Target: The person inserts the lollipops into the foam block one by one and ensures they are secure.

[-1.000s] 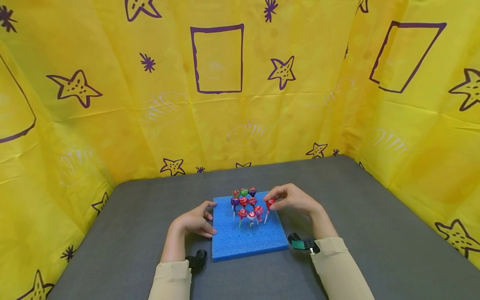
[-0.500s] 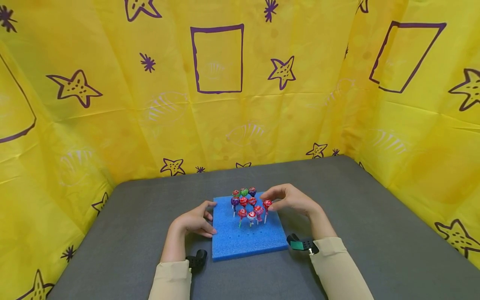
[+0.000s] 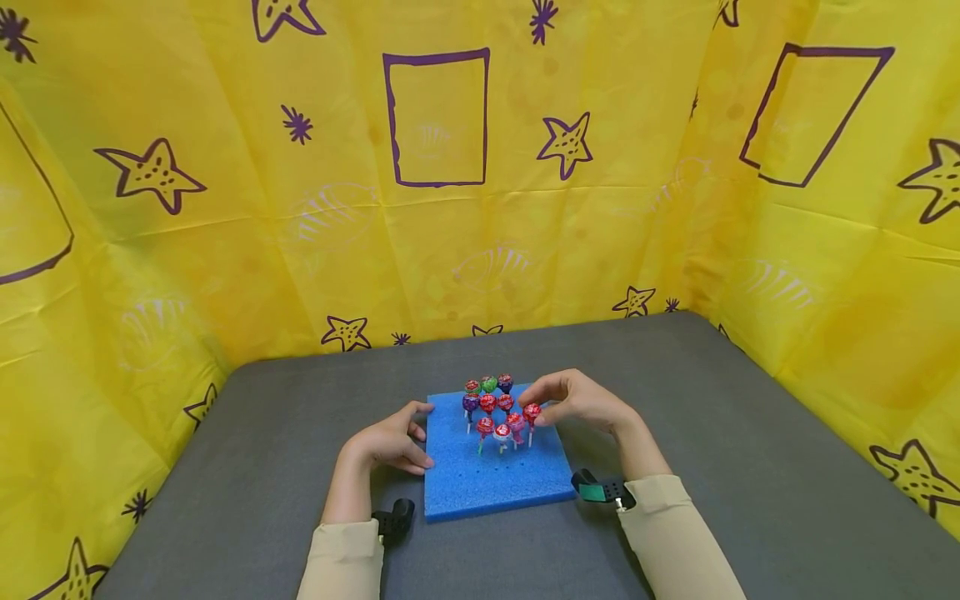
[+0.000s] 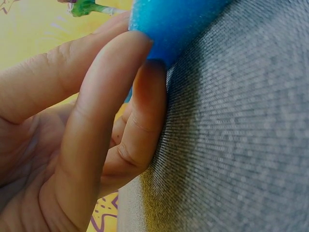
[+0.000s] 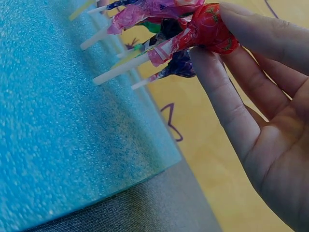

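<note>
A blue foam board [image 3: 465, 493] lies on the table with several wrapped lollipops standing in it. My left hand [image 3: 392, 437] grips the board's left edge, thumb nearer the front and fingers farther back; in the left wrist view its curled fingers [image 4: 108, 82] meet the foam edge. My right hand [image 3: 588, 402] pinches the head of a red lollipop [image 3: 532, 412] between thumb and fingers at the right end of the front row. In the right wrist view the white stick of this red lollipop [image 5: 215, 31] slants to the foam surface, its lower end right at the board.
Beside the held one, a pink lollipop [image 3: 516, 423] and a white-and-red lollipop [image 3: 502, 432] stand close. Two rows of lollipops rise behind. A line of small holes [image 3: 496, 468] runs across the board's front part. Yellow patterned cloth [image 3: 480, 233] surrounds the grey table [image 3: 300, 450].
My right hand has shifted slightly left with the red lollipop, whose stick has gone from slanted to nearly upright near the pink one. The left hand stays at the board's edge.
</note>
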Tool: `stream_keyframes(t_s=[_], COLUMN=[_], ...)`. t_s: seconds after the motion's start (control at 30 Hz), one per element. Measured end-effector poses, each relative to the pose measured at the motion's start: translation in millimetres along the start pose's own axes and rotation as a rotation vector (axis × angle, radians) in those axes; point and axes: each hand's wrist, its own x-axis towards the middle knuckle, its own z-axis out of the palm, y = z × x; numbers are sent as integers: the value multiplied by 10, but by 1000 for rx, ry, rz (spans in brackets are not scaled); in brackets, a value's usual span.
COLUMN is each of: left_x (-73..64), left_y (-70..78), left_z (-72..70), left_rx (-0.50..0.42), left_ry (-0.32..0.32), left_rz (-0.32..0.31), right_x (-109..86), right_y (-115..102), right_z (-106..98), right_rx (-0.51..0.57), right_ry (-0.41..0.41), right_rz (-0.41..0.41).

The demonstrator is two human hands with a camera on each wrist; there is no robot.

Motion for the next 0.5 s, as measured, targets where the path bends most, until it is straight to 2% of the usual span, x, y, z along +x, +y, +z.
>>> stream_keyframes(t_s=[0.5], left_x=[-8], left_y=[10], left_z=[-1], left_rx=[-3], left_ry=[-1], left_rz=[-3], right_x=[14], right_y=[22], right_z=[4], right_rx=[12], right_ry=[-42], right_rz=[-10])
